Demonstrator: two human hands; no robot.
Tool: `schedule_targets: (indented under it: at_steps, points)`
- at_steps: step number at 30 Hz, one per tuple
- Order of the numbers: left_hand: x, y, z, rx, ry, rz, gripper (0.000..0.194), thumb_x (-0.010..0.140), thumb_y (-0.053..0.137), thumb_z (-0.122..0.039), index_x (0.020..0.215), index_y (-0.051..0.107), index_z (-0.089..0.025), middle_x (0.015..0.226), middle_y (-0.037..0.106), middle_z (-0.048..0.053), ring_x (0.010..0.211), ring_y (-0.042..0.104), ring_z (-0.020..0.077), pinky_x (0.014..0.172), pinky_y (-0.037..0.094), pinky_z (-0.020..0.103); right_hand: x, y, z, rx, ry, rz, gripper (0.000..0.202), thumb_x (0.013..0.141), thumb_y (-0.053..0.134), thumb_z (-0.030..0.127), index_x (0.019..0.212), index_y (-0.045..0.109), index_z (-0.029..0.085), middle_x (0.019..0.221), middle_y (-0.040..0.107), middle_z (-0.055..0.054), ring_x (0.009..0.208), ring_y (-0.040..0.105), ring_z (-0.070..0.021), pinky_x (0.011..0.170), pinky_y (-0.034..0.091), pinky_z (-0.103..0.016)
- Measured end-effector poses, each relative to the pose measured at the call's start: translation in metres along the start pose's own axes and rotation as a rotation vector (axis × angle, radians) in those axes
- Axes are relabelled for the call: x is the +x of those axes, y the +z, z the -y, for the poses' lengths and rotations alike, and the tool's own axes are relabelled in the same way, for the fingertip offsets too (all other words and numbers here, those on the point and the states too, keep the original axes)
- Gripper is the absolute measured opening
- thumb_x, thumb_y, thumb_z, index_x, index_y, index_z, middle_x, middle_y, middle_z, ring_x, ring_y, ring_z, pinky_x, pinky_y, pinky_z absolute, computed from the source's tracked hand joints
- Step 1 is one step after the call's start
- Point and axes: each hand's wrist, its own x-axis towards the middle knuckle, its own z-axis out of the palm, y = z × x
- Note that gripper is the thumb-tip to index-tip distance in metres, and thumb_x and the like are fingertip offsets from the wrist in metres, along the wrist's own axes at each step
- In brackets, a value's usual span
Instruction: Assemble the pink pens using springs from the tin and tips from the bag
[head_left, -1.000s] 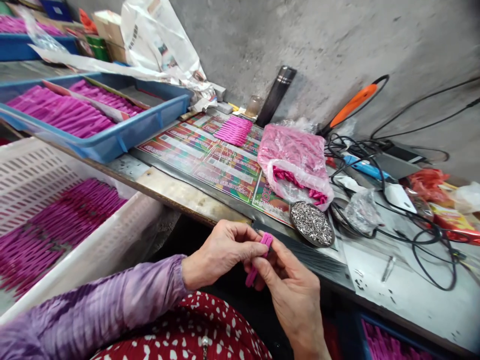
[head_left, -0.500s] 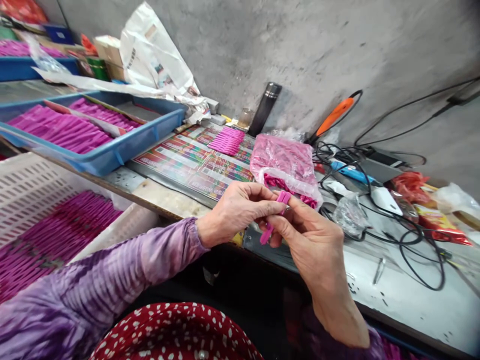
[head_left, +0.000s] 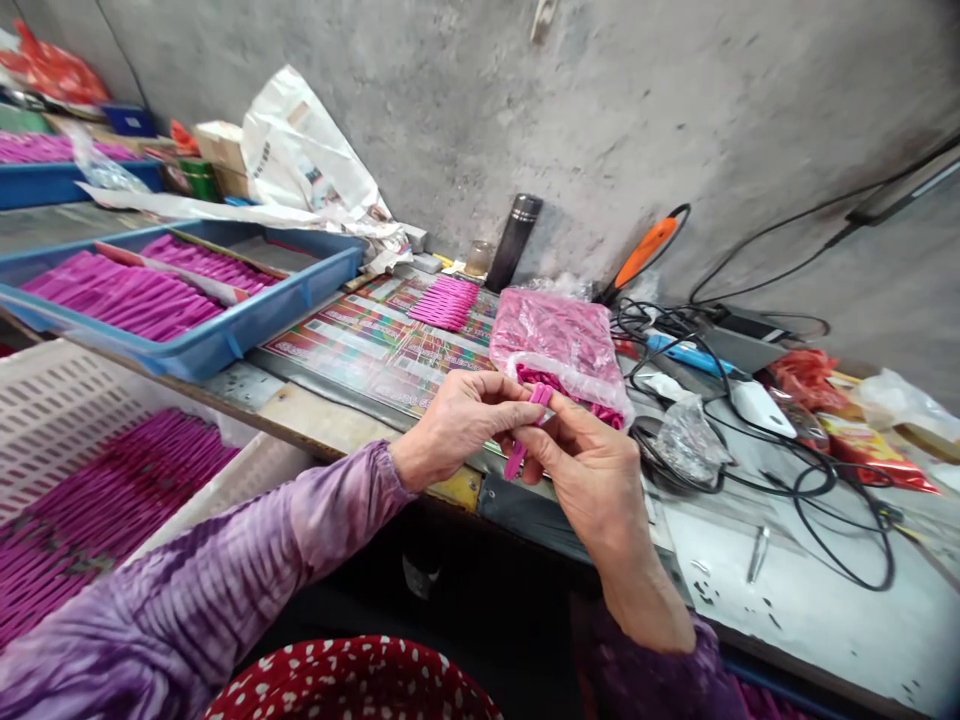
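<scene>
Your left hand [head_left: 448, 430] pinches the upper end of 1 pink stick [head_left: 541, 395] between thumb and fingers, while your right hand [head_left: 596, 475] grasps it lower down. It tilts at the near edge of the bench [head_left: 840, 600], in front of the bag [head_left: 559, 330]. Beyond, a row of sticks [head_left: 446, 302] lies on the mat [head_left: 352, 345], near the flask [head_left: 514, 245]. Leftward, 2 sections of the tray [head_left: 300, 308] hold more sticks.
</scene>
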Motion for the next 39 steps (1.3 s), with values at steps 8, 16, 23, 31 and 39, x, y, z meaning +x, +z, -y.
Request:
schedule_targets:
  at_steps: [8,16,23,31,39]
  points:
    - [-0.018,-0.009,0.034,0.007,-0.009,0.085,0.038,0.072,0.086,-0.042,0.079,0.07,-0.009,0.063,0.066,0.003,0.052,0.061,0.0116,0.053,0.049,0.022,-0.032,0.009,-0.043,-0.126,-0.165,-0.106,0.031,0.09,0.073,0.036,0.117,0.074,0.02,0.063,0.065,0.004,0.047,0.058,-0.0129,0.048,0.052,-0.025]
    - [-0.029,-0.01,0.05,-0.012,-0.016,0.119,0.034,0.074,0.087,-0.039,0.081,0.073,-0.009,0.062,0.065,0.002,0.05,0.058,0.0094,0.051,0.048,0.02,-0.054,0.014,-0.068,-0.266,-0.317,-0.207,0.032,0.094,0.07,0.032,0.125,0.072,0.023,0.081,0.077,-0.002,0.048,0.062,-0.0129,0.053,0.058,-0.027]
    - [-0.031,-0.01,0.048,-0.009,0.008,0.114,0.029,0.078,0.084,-0.036,0.081,0.072,-0.009,0.065,0.066,0.002,0.051,0.06,0.0093,0.052,0.05,0.02,-0.052,0.015,-0.066,-0.281,-0.363,-0.203,0.03,0.094,0.07,0.028,0.123,0.073,0.023,0.071,0.073,0.001,0.047,0.06,-0.0126,0.053,0.058,-0.026]
    - [-0.033,-0.011,0.052,0.002,0.036,0.112,0.029,0.079,0.084,-0.036,0.083,0.074,-0.009,0.062,0.066,0.001,0.051,0.062,0.0107,0.051,0.051,0.02,-0.055,0.015,-0.068,-0.268,-0.338,-0.201,0.029,0.093,0.069,0.03,0.121,0.074,0.023,0.07,0.071,0.0,0.047,0.059,-0.0134,0.05,0.055,-0.027]
    - [-0.019,-0.003,0.031,0.034,0.001,0.109,0.03,0.077,0.082,-0.037,0.079,0.071,-0.009,0.06,0.065,0.002,0.048,0.06,0.0107,0.049,0.048,0.02,-0.037,0.009,-0.04,-0.023,-0.116,-0.135,0.029,0.087,0.075,0.034,0.113,0.074,0.02,0.064,0.067,0.004,0.045,0.056,-0.0121,0.044,0.05,-0.025]
